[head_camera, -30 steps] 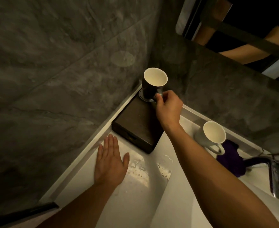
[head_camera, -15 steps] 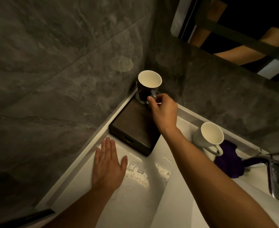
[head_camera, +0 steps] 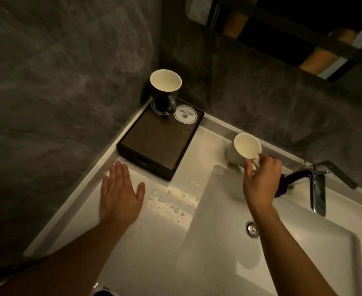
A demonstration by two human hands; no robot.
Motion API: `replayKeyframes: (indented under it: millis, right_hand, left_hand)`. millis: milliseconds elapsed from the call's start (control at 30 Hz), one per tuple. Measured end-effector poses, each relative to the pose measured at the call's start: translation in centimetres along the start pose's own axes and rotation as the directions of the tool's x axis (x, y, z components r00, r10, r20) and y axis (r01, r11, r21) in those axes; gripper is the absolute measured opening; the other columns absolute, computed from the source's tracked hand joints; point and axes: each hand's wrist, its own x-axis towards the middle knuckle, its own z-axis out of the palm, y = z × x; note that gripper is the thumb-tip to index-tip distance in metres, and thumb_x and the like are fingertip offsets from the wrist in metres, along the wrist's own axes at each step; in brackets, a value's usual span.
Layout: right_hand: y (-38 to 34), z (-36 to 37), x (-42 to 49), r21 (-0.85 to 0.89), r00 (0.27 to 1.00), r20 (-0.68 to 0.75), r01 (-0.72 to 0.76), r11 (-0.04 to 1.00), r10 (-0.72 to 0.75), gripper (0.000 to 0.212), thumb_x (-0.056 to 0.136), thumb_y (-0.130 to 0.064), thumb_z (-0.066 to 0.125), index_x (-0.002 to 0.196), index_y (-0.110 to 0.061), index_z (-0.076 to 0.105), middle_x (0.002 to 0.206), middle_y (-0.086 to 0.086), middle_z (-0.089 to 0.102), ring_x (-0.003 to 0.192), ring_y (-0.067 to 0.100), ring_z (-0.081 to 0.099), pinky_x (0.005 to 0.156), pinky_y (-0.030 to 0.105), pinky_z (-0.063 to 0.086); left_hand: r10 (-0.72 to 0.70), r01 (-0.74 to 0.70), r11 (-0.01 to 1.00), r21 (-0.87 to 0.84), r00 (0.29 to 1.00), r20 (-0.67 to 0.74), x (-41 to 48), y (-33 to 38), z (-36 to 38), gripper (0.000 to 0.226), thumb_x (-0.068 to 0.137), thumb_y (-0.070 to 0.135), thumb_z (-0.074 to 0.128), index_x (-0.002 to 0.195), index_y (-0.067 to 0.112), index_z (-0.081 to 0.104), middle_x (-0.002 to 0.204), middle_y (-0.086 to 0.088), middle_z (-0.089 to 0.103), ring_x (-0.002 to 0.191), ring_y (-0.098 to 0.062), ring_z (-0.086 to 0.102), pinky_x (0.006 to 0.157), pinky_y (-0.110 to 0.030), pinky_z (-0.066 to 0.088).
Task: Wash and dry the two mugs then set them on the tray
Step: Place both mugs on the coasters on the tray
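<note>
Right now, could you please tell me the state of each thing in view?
Tray: holds one mug; second coaster bare.
Dark mug: upright on the tray, unheld.
White mug: off the tray, handle pinched by the right hand.
Counter: water droplets near the tray.
Left hand: flat on the counter, fingers straight.
Tap: no water running.
Purple cloth: bunched beside the tap.

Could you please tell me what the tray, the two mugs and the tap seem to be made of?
The tray looks like dark wood or wood veneer, matt, with faint grain showing. The dark mug and the white mug are likely glazed ceramic: smooth, with pale insides. The tap is polished metal, probably chrome, given its bright reflections.
</note>
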Motion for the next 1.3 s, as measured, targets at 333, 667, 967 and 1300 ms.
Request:
replayKeyframes:
  millis: [333, 667, 967, 1300]
  right_hand:
    - [3.5, 0.2, 2.4, -0.114, 0.990, 0.145, 0.018, 0.993, -0.001, 0.025, 0.099, -0.033, 0.061, 0.091, -0.011, 0.070, 0.097, 0.010, 0.067, 0.080, 0.018, 0.057, 0.072, 0.030, 0.041]
    - [2.0, -0.7, 2.3, -0.100, 0.975, 0.216, -0.023, 0.995, 0.044, 0.024, 0.097, -0.030, 0.065, 0.085, -0.010, 0.070, 0.078, 0.005, 0.068, 0.071, 0.021, 0.063, 0.068, 0.038, 0.053]
    - [-4.1, -1.0, 1.5, 0.002, 0.981, 0.181, 0.075, 0.997, -0.074, 0.020, 0.096, -0.031, 0.067, 0.085, -0.014, 0.070, 0.077, 0.000, 0.070, 0.069, 0.012, 0.063, 0.067, 0.029, 0.047]
    - [-14.1, 2.1, 3.2, 0.151, 0.980, 0.112, 0.144, 0.978, -0.162, 0.017, 0.096, -0.030, 0.068, 0.094, -0.014, 0.071, 0.088, 0.003, 0.069, 0.079, 0.018, 0.064, 0.071, 0.037, 0.056]
  left_hand:
    - [0.004, -0.004, 1.000, 0.009, 1.000, -0.013, -0.1, -0.1, 0.2, 0.084, 0.102, 0.060, 0.022, 0.164, 0.006, 0.005, 0.173, -0.015, 0.006, 0.160, -0.029, 0.008, 0.130, -0.047, 0.010]
    - [0.003, -0.003, 1.000, 0.022, 1.000, -0.008, 0.0, 0.0, 0.1, 0.084, 0.102, 0.061, 0.020, 0.164, 0.007, 0.003, 0.174, -0.015, 0.004, 0.161, -0.029, 0.006, 0.130, -0.047, 0.010]
    - [0.005, -0.005, 1.000, 0.007, 1.000, -0.002, 0.1, 0.0, 0.1, 0.084, 0.102, 0.060, 0.021, 0.164, 0.008, 0.001, 0.174, -0.014, 0.001, 0.161, -0.028, 0.003, 0.130, -0.045, 0.007]
    - [0.004, -0.004, 1.000, -0.011, 1.000, -0.023, 0.1, -0.1, 0.4, 0.084, 0.101, 0.060, 0.020, 0.164, 0.008, 0.005, 0.174, -0.014, 0.005, 0.161, -0.027, 0.006, 0.130, -0.045, 0.009]
